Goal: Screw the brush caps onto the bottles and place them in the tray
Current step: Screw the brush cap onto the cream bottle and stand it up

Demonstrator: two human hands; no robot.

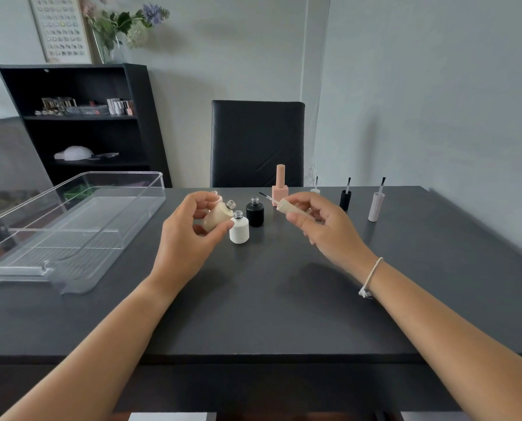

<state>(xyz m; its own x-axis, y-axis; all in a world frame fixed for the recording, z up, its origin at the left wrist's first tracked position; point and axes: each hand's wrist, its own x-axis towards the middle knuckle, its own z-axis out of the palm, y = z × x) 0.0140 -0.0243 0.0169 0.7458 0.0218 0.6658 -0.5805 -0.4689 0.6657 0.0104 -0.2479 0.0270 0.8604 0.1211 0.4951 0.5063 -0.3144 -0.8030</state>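
Note:
My left hand (190, 235) grips a beige bottle (218, 217), tilted with its open neck toward the right. My right hand (320, 226) holds a beige brush cap (290, 208), its brush tip pointing left at the bottle, a short gap apart. On the dark table stand an uncapped white bottle (239, 229), an uncapped black bottle (255, 212) and a capped pink bottle (280, 186). Three brush caps stand brush-up at the right: white (315, 189), black (345, 199), pale lilac (376, 206). A clear tray (71, 235) lies at the left.
A black chair (256, 144) stands behind the table's far edge. A dark shelf unit (80, 123) with small items is at the back left. The wall runs close along the table's right side.

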